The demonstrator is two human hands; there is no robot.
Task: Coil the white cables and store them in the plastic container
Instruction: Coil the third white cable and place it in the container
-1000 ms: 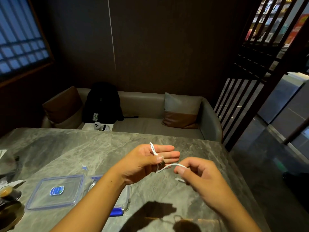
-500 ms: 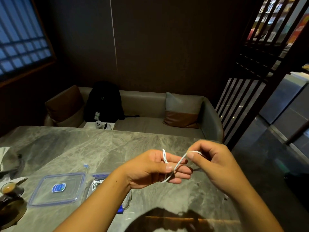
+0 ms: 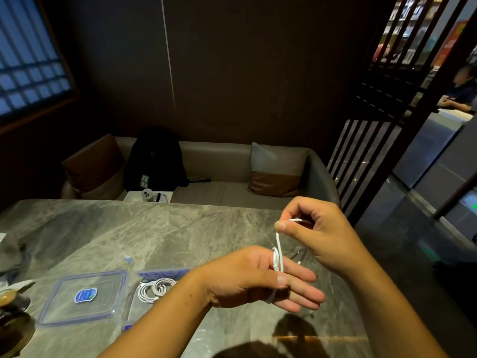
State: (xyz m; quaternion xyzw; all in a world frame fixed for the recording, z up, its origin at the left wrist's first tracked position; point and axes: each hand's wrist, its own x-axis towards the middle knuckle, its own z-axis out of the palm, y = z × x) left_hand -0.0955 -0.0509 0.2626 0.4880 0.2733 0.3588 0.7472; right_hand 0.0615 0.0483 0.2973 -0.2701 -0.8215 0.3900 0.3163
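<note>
A thin white cable (image 3: 278, 250) is looped around the fingers of my left hand (image 3: 254, 279), which hovers over the marble table (image 3: 154, 233) with the thumb pressing the loops. My right hand (image 3: 318, 235) is higher and to the right, pinching the cable's free end between thumb and forefinger so the strand runs taut down to the loops. The clear plastic container (image 3: 130, 303) sits on the table under my left forearm, partly hidden by it. A coiled white cable (image 3: 154, 289) lies inside it. The container's lid (image 3: 84, 297), with a blue label, lies flat just left of it.
A cup of coffee (image 3: 7, 297) on a dark saucer stands at the table's left edge. Beyond the far edge is a sofa with a black backpack (image 3: 156, 158) and cushions. The table's right edge drops to an aisle, where a person sits in the background.
My right hand has lifted up and to the right, pulling the free end of the cable over my left hand's fingers. More of the container and its coiled cable shows now.
</note>
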